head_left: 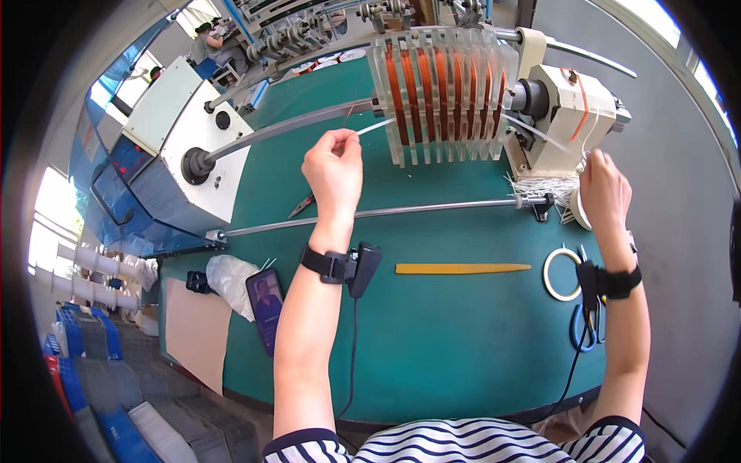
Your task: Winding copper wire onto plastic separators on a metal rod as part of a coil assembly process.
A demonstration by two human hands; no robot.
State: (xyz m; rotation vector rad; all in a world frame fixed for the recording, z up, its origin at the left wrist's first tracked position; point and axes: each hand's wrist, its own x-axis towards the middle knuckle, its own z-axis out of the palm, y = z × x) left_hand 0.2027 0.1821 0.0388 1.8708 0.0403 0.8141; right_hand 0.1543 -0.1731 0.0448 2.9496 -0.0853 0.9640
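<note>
My left hand (336, 171) is raised left of a coil winding form made of clear plates (403, 150), closed in a pinch on a thin white strip (375, 126) that runs to the form's left side. Orange-brown copper wire (426, 92) is wound in several slots between the plates. On the form's right side a white strip (544, 136) slants down to my right hand (605, 189), whose fingers are pinched together on its end. Whether both ends belong to one strip is hidden by the form. A thin reddish wire (350, 116) rises above my left fingers.
A metal shaft (285, 125) links the form to the white machine housing (204, 131); a thinner rod (401, 210) crosses nearer. The green table (440, 339) holds a yellow flat stick (463, 268), tape roll (549, 275), blue-handled scissors (576, 330), pliers (299, 207), phone (265, 305) and white strip scraps (544, 186).
</note>
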